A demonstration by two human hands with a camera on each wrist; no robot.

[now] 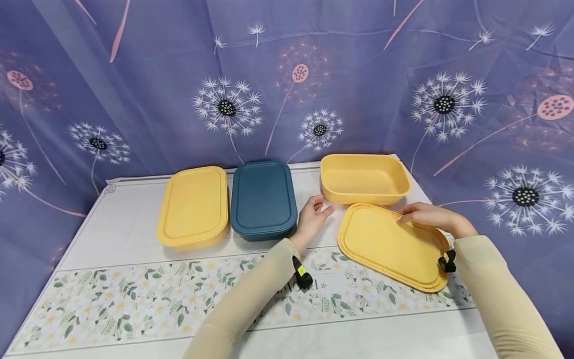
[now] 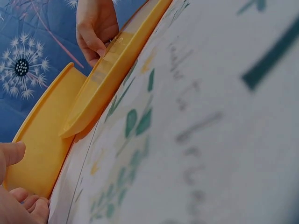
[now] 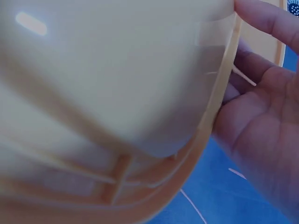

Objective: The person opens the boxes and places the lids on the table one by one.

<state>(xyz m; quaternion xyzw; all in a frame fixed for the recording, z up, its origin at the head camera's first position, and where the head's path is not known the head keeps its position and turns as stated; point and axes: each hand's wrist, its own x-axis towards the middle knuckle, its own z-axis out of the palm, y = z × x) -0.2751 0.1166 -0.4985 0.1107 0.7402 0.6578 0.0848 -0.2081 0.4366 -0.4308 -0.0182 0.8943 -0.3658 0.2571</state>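
Note:
My right hand (image 1: 423, 215) grips a yellow rectangular lid (image 1: 385, 239) by its far right edge. The right wrist view shows the thumb at the lid's rim (image 3: 219, 93) and the other fingers partly hidden behind it. The lid is tilted, its near left part low over the table. Behind it stands a yellow box (image 1: 365, 172), uncovered, with its hollow inside showing. My left hand (image 1: 310, 219) is at that box's near left corner, thumb and fingers spread apart with nothing between them. In the left wrist view, the lid overlaps part of the box's side (image 2: 42, 135).
To the left, a dark blue lidded box (image 1: 263, 197) stands close beside a yellow lidded box (image 1: 195, 204). A white cloth with a floral band (image 1: 134, 299) covers the table. Purple dandelion-print fabric (image 1: 278, 89) hangs right behind the boxes.

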